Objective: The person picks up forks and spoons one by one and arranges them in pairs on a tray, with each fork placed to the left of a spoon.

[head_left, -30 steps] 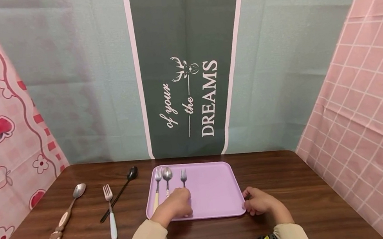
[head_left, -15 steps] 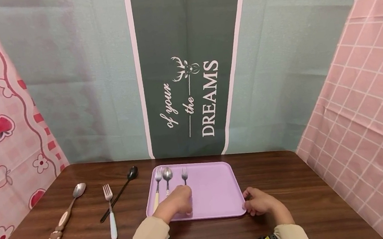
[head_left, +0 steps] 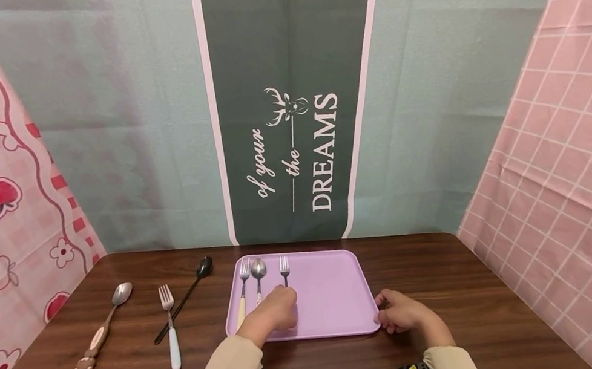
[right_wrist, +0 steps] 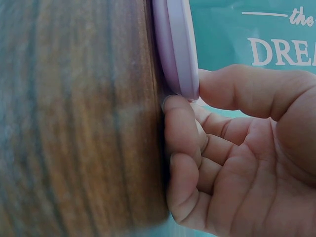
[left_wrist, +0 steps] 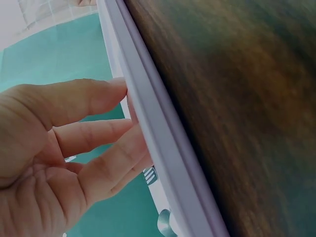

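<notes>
A lilac tray (head_left: 331, 302) lies on the table. Over its front left part, my left hand (head_left: 273, 313) grips a fork (head_left: 284, 266); the tines point away and the handle is hidden by the hand. In the left wrist view, the thumb and fingers of my left hand (left_wrist: 74, 143) come together behind the tray's rim (left_wrist: 158, 118). Left of this fork, a yellow-handled fork (head_left: 243, 271) and a spoon (head_left: 258, 268) lie side by side on the tray. My right hand (head_left: 401, 310) pinches the tray's front right corner; the right wrist view shows its thumb against the rim (right_wrist: 183, 54).
On the brown table (head_left: 420, 267), left of the tray, a white-handled fork (head_left: 174, 347) lies across a black spoon (head_left: 187, 295). Farther left is a spoon with a brown bear-shaped handle (head_left: 99, 338). Printed cloths hang behind the table and at both sides.
My left hand and the fork in it have shifted slightly to the right, and the tines tilted a little and came back. The right hand and the tray have stayed in place.
</notes>
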`<state>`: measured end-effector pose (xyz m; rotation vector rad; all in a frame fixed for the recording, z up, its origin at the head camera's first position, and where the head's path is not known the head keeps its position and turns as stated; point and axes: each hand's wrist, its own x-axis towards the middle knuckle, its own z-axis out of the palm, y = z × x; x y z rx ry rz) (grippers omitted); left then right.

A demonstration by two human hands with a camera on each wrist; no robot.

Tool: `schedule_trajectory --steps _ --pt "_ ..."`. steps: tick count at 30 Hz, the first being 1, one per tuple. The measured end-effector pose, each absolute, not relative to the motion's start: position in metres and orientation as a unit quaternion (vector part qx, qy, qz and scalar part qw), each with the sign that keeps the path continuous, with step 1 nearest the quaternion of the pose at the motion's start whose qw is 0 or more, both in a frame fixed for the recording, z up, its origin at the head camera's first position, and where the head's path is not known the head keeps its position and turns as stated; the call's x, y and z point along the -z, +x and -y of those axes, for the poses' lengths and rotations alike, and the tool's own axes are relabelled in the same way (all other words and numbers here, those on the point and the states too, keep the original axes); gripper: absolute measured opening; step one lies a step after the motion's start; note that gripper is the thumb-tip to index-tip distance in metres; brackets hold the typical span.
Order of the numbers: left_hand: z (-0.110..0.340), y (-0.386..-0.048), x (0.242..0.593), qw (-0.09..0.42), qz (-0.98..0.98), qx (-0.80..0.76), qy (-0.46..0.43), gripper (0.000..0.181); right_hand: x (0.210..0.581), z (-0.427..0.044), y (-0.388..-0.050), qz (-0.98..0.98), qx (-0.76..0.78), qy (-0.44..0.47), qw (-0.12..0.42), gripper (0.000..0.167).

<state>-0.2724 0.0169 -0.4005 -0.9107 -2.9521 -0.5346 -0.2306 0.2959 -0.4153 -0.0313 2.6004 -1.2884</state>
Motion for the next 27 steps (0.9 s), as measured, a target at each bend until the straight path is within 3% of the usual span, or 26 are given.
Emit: schedule_trajectory --steps 9,19,27 --pt "-0.015 -0.272 0.402 0.019 0.938 0.161 -0.307 0.016 0.417 -0.296 -0.233 -0.888 0.443 -0.016 0.122 0.025" --pt "-0.013 -0.268 0.398 -0.004 0.938 0.178 -0.298 0.019 0.419 -0.297 -0.233 -0.891 0.438 -0.016 0.120 0.025" --pt "-0.005 -0.268 0.391 0.013 0.924 0.135 -0.356 0.035 0.417 -0.297 -0.231 -0.890 0.437 -0.015 0.126 0.025"
